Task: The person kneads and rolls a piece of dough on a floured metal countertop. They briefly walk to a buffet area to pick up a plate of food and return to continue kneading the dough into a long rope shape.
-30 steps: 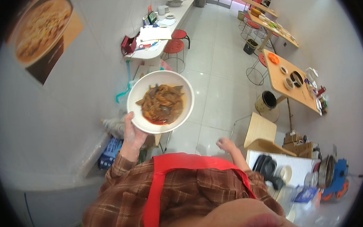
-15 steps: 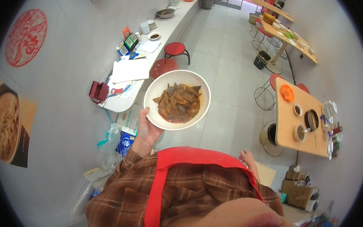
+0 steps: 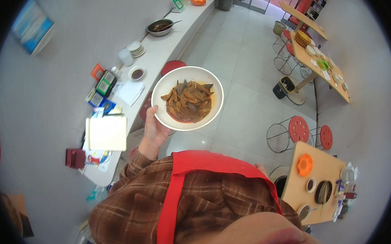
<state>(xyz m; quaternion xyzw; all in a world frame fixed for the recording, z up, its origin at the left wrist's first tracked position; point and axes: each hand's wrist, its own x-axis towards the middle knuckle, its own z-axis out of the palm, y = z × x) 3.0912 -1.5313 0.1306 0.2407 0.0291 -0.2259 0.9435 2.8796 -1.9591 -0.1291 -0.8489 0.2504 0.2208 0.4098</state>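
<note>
Left hand [image 3: 155,129]: grips white bowl [image 3: 189,125] at left edge
Food [image 3: 190,101]: saucy brown slices
Right hand [image 3: 261,167]: mostly hidden, cannot tell state

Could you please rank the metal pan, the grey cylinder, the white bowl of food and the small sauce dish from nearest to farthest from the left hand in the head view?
1. White bowl of food: in the left hand.
2. Small sauce dish: ahead, left, on the counter.
3. Metal pan: farther along that counter.
4. Grey cylinder: near the counter's far end.
</note>
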